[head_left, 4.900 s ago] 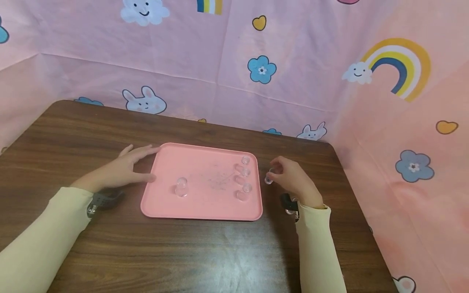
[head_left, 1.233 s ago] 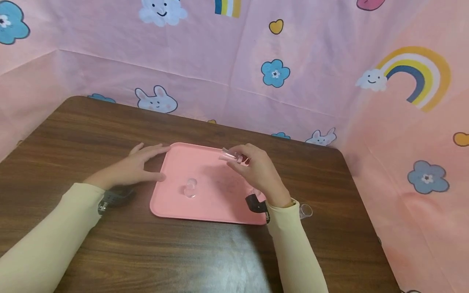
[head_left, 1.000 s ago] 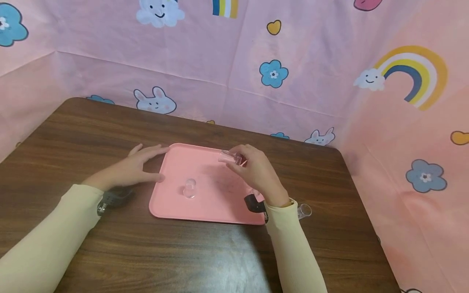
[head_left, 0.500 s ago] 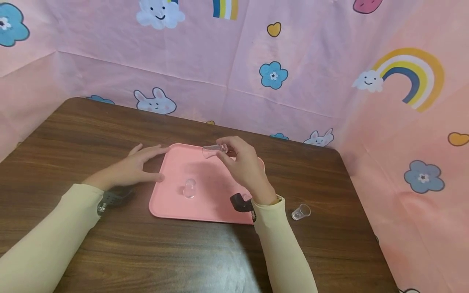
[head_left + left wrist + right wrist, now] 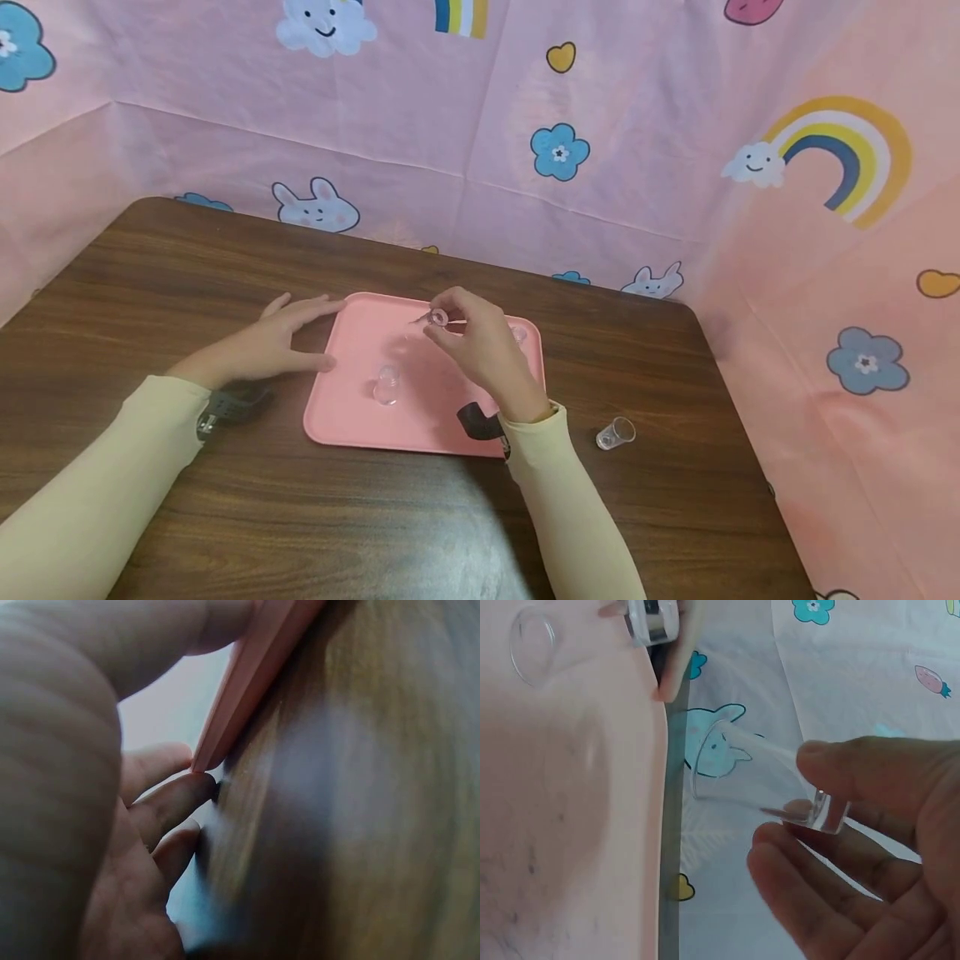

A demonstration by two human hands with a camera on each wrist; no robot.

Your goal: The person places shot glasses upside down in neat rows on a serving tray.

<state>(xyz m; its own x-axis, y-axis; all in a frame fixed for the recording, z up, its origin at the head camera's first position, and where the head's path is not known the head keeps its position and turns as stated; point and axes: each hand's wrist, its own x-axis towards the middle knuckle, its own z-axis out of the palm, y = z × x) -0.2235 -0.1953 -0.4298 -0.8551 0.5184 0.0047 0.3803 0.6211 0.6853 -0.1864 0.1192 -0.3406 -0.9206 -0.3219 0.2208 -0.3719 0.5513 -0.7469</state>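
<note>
My right hand point(image 5: 483, 342) pinches a clear shot glass point(image 5: 757, 776) by its thick base, between thumb and fingers. Over the back part of the pink tray point(image 5: 420, 433), that glass tilts with its mouth downward and to the left. Fingers spread, my left hand point(image 5: 258, 342) rests at the tray's left rim, thumb and fingertips touching the edge. On the tray's left half a second shot glass point(image 5: 387, 387) stands upside down. Another small glass point(image 5: 519, 335) shows beside the right hand near the tray's right rim; the hand and wrist hide the area below it.
One more shot glass point(image 5: 616, 433) stands mouth up on the brown wooden table point(image 5: 360, 525), right of the tray and my right forearm. Behind and to the right of the table hangs a pink printed cloth point(image 5: 465, 158). A black wrist strap point(image 5: 480, 422) sits on my right wrist.
My right hand has carried a glass from the table right of the tray leftward over it, lately turning its mouth down. The table glass came out from behind the forearm. The left hand stays.
</note>
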